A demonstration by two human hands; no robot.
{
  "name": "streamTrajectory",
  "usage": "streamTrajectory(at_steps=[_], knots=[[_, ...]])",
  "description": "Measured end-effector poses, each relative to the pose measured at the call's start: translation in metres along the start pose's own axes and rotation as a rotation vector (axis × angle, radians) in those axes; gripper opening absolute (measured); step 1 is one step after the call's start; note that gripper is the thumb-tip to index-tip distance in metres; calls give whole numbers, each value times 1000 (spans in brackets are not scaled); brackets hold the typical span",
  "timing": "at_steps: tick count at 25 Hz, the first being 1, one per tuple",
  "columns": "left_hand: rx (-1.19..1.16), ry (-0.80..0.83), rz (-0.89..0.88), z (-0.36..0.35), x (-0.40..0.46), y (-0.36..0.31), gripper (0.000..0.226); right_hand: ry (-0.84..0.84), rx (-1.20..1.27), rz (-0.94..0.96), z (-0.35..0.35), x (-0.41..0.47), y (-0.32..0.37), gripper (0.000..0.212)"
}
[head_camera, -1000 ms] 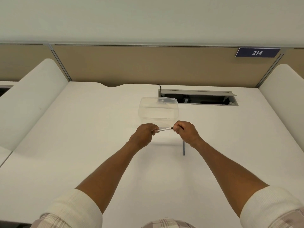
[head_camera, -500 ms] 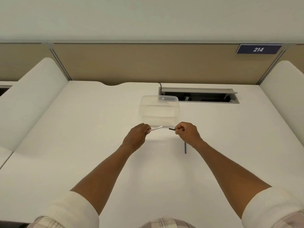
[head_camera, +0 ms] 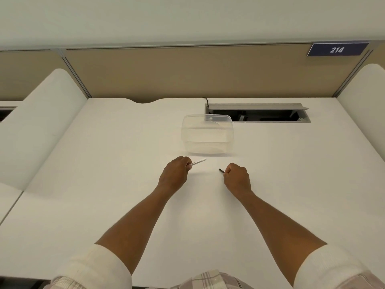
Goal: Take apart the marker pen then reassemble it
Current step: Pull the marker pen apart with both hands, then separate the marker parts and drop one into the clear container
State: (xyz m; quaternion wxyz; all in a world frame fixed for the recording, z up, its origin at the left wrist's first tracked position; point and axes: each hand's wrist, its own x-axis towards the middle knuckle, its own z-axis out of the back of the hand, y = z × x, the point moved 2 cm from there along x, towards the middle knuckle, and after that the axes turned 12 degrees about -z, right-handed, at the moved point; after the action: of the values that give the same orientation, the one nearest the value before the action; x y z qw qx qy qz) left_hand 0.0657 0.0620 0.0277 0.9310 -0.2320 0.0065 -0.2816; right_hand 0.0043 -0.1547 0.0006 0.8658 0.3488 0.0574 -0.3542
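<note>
Both hands hover just above the white desk [head_camera: 104,184], in front of a clear plastic container. My left hand [head_camera: 175,176] is closed around the white barrel of the marker pen [head_camera: 199,162], whose free end sticks out to the right and slightly up. My right hand [head_camera: 236,178] is a fist around a small dark pen part [head_camera: 221,170]; only a short stub shows, pointing left toward the barrel. A clear gap separates the two pieces. The rest of the dark part is hidden in my fist.
The empty clear plastic container [head_camera: 207,134] stands right behind my hands. Behind it to the right is an open cable hatch [head_camera: 258,114] in the desk. A beige partition [head_camera: 187,76] closes the back, and white curved dividers [head_camera: 41,122] flank both sides.
The barrel and the dark part, joined a second ago, have come apart. My hands moved away from each other, left hand leftward and right hand rightward. My right hand now covers the thin dark stick on the desk.
</note>
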Motion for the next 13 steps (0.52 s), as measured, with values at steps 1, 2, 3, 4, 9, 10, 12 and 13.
streamTrajectory(at_steps=[1, 2, 3, 4, 9, 10, 12, 13], knots=[[1, 1, 2, 0, -1, 2, 10, -16, -39, 7, -4, -2, -2, 7], [5, 0, 2, 0, -2, 5, 10, -36, -83, 16, -7, -3, -2, 6], [11, 0, 1, 0, -3, 7, 10, -53, -125, 21, -10, -4, -3, 6], [15, 3, 0, -1, -4, 9, 10, -64, -155, 19, -13, -5, -4, 6], [8, 10, -19, -1, -6, 13, 10, -77, -164, -12, -20, -8, -5, 11], [8, 12, -23, -2, -6, 13, 10, -77, -165, -17, -21, -8, -4, 12], [7, 19, -31, -2, -7, 14, 10, -78, -167, -27, -21, -8, -2, 14], [6, 22, -34, -2, -8, 14, 10, -79, -171, -31, -21, -9, -1, 14]])
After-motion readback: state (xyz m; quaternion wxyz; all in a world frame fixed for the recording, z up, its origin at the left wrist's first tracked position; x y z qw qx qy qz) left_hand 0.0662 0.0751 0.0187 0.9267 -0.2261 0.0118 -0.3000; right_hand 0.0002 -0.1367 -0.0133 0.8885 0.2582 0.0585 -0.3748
